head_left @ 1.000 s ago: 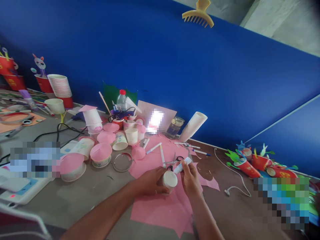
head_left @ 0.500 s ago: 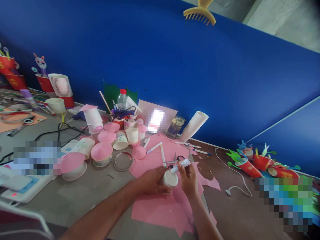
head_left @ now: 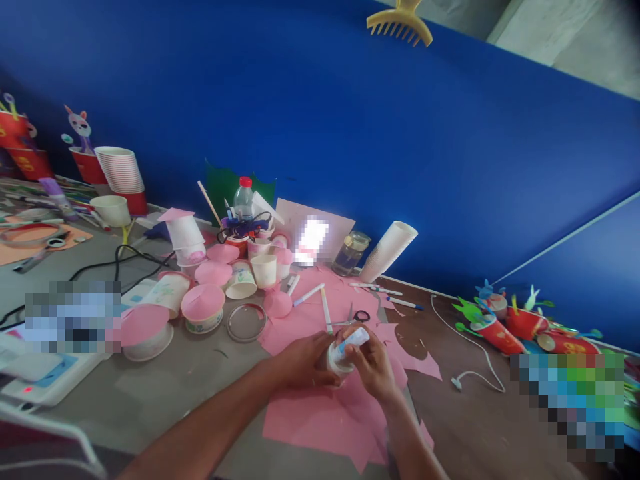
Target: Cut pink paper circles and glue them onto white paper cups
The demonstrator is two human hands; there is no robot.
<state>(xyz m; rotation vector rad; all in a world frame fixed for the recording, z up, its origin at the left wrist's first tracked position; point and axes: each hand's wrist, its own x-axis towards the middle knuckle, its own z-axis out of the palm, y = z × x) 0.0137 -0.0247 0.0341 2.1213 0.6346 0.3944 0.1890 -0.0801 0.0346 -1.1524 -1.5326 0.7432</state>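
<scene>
A small white paper cup [head_left: 338,371] is gripped in my left hand [head_left: 306,363], its round end facing up. My right hand [head_left: 374,367] pinches a white and light-blue glue stick [head_left: 353,341], slanted over the cup's upper end. The glue stick's lower tip overlaps the cup; whether it touches the surface I cannot make out. Beneath both hands lies pink paper [head_left: 310,423], cut with ragged edges. Just beyond my right hand are scissors [head_left: 361,316] with dark handles, partly hidden.
Several cups with pink paper tops, such as this pink cone [head_left: 203,303], stand left of my hands. A roll of tape [head_left: 247,323] lies near them. Behind are a glass jar [head_left: 351,253] and a leaning cup stack [head_left: 389,252]. A white cable [head_left: 470,340] runs at right.
My right hand has shifted slightly left and down, bringing the glue stick further across the cup's end. My left hand keeps its hold on the cup.
</scene>
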